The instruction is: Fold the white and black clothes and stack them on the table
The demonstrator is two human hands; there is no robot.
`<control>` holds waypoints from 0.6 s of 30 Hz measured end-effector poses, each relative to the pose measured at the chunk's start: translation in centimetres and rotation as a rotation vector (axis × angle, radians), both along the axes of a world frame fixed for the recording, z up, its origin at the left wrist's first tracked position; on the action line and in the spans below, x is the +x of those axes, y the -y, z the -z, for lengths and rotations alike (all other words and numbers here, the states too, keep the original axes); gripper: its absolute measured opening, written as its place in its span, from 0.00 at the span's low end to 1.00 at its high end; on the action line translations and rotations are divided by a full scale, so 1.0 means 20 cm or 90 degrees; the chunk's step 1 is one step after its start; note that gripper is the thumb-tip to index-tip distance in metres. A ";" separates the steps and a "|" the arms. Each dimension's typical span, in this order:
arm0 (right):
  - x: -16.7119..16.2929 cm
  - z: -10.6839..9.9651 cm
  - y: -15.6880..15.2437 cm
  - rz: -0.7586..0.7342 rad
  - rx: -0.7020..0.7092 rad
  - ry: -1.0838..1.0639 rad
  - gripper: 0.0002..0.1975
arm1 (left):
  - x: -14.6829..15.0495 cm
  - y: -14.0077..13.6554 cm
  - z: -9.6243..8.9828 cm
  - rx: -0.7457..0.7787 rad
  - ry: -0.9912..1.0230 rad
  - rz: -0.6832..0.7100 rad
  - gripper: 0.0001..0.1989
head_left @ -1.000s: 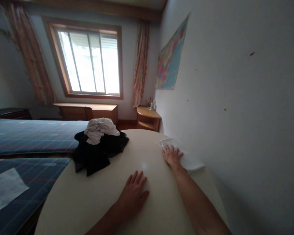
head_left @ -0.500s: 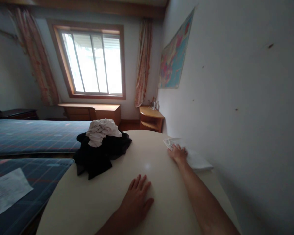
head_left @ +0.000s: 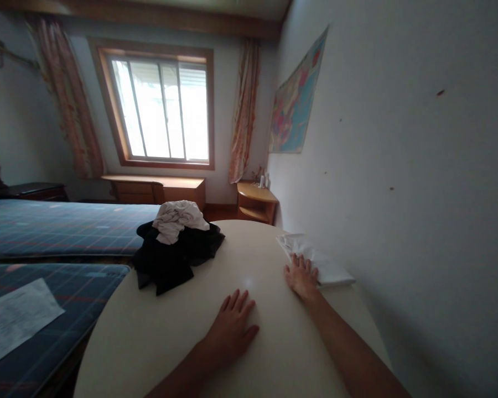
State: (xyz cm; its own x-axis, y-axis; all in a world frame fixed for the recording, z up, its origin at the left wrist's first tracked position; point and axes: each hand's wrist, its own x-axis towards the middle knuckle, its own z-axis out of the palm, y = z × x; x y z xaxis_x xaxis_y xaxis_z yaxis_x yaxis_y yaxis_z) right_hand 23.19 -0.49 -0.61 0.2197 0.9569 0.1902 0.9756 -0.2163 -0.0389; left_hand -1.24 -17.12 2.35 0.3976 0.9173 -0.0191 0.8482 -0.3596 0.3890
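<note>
Left hand: your left hand [head_left: 232,326] is palm down on the table [head_left: 253,249], fingers extended and a little apart, thumb out to the side; grips nothing.
Right hand: your right hand [head_left: 302,276] is farther forward, palm down, fingers spread, fingertips on the near edge of the white cloth; pressed on top, not wrapped round it.
White cloth: folded white cloth [head_left: 334,271] lies flat on the table's right side, next to the wall [head_left: 419,232]; looks layered at its far left corner.
Dark pile: black cloth [head_left: 166,273] heaped at the table's far left edge, well apart from both your hands.
Pale cloth: crumpled pale cloth [head_left: 180,218] sits on top of the black one.
Table: round, off-white, right in front of you.
Beds: two plaid mattresses, far mattress [head_left: 74,226] and near mattress [head_left: 95,282], left of the table; paper sheet [head_left: 20,318] on the near one, print too blurred to read.
Back: window [head_left: 161,110] between curtains, desk [head_left: 182,190] below, corner shelf [head_left: 257,192] to its right.
Right wall: map [head_left: 294,102], hung beyond the table.
</note>
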 end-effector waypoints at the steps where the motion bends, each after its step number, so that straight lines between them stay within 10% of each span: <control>1: 0.00 0.00 0.00 -0.005 -0.009 0.003 0.32 | 0.00 0.00 0.01 0.006 0.005 0.000 0.30; 18: -0.09 -0.03 0.05 -0.277 -0.054 -0.032 0.27 | -0.02 -0.06 0.04 0.115 0.131 -0.049 0.23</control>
